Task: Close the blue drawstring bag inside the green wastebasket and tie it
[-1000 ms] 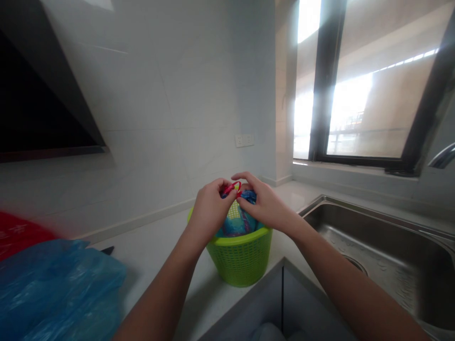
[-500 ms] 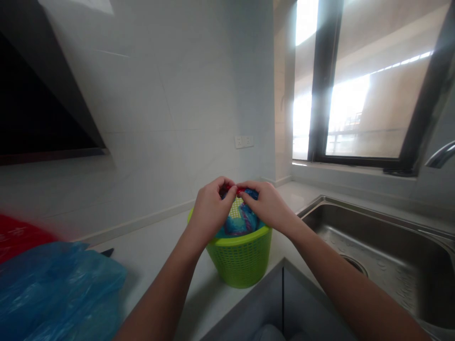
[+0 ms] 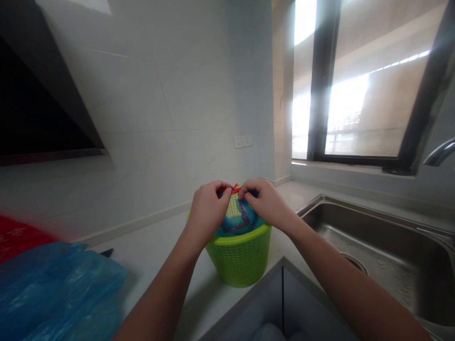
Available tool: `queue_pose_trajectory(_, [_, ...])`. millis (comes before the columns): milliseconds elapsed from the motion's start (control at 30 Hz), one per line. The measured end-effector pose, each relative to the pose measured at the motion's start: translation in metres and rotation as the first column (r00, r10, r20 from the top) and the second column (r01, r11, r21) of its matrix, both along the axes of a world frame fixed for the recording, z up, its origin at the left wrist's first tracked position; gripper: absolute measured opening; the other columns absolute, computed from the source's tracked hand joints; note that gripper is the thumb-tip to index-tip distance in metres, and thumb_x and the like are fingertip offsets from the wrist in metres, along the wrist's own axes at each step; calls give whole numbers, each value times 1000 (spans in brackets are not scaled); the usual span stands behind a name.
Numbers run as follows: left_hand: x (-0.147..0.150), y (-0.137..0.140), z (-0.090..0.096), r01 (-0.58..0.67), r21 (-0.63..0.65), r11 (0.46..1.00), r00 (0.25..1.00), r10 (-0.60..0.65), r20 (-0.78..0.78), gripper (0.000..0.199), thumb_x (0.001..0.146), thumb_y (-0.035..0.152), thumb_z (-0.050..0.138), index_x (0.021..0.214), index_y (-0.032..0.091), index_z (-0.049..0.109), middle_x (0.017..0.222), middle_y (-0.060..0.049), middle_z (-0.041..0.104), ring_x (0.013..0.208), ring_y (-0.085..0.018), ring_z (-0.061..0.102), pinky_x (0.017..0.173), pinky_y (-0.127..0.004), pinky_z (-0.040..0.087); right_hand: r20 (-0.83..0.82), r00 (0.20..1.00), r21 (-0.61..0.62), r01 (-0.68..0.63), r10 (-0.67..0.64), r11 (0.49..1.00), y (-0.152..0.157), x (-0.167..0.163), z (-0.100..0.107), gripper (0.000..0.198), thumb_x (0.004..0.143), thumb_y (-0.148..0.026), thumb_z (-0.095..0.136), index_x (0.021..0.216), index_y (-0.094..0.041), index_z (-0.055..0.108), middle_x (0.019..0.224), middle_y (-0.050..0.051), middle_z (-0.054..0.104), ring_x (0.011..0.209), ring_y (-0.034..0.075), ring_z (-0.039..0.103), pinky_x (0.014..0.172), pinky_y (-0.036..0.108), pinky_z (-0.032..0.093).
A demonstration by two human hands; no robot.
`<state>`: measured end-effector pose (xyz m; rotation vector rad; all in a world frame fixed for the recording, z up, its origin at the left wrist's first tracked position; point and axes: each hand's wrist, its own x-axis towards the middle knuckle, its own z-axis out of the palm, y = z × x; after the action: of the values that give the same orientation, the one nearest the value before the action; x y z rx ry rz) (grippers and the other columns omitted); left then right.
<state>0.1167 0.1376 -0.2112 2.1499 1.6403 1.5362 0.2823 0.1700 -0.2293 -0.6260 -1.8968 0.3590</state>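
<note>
Up top, red drawstring pinched between left hand and right hand.

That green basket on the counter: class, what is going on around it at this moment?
A person's left hand and right hand pinch a red drawstring at the gathered top of a blue bag. The bag sits inside the green basket, which stands on the white counter beside the steel sink.

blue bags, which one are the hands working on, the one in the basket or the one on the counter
The blue bag inside the green basket: the left hand and right hand pinch a red tie above it. The other blue bag lies untouched at far left.
</note>
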Motion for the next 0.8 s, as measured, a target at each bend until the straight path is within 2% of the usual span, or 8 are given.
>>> queue_pose_trajectory(100, [-3,5,0,85,-105,991,994,-78,72,24,81,35,59,81,17,75,77,-6,74,71,-21,62,63,-30,42,-14,999,61,51,-50,997,0,-1,-1,29,79,-4,51,77,-21,74,89,2,73,85,16,65,84,31,47])
queue_pose_trajectory(200, [-6,11,-1,217,-241,946,966,-173,190,27,78,39,61,73,15,73,71,-5,71,64,-19,58,58,-28,39,-25,991,116,131,-129,985,-2,-3,-1,29,80,-4,53,85,-21,76,99,3,73,92,17,66,90,32,47])
queue_pose_trajectory(300, [-9,14,-3,291,-315,903,934,-196,300,27,75,40,64,69,15,71,68,-5,69,61,-17,57,56,-27,38,-8,988,152,153,-154,977,-4,-3,-1,29,82,-8,57,97,-22,76,117,4,69,103,18,65,95,34,46])
queue_pose_trajectory(367, [-10,15,-4,311,-340,887,919,-190,345,26,74,40,64,68,15,71,67,-5,69,60,-18,57,56,-27,39,8,987,150,155,-158,976,-4,-3,0,26,83,-10,59,99,-23,76,119,5,68,104,19,64,96,34,46])
queue_pose_trajectory(433, [-10,15,-3,303,-330,894,914,-175,365,26,73,40,65,70,15,72,68,-6,70,62,-19,59,56,-27,40,20,985,119,168,-172,978,-4,-3,0,20,83,-13,61,93,-22,76,108,5,71,96,19,66,91,34,48])
queue_pose_trajectory(533, [-10,14,0,212,-260,942,938,-122,325,27,72,41,68,74,15,75,72,-7,73,64,-19,60,57,-28,42,6,984,77,179,-180,981,-4,-3,0,14,81,-13,64,83,-20,76,91,4,72,84,17,66,83,33,49])
queue_pose_trajectory(667, [-9,13,2,126,-199,972,961,-69,268,28,70,41,70,74,14,76,69,-6,71,62,-18,58,56,-27,40,-24,995,118,97,-94,988,-6,-2,1,22,79,-5,61,81,-21,76,93,1,73,85,15,66,84,30,48])
queue_pose_trajectory(800, [-10,13,0,170,-207,963,952,-107,285,24,68,39,73,69,14,74,64,-3,68,59,-15,55,52,-25,36,-1,998,174,58,-59,983,-5,-2,2,29,80,-1,56,79,-22,76,95,0,73,88,14,65,88,30,47])
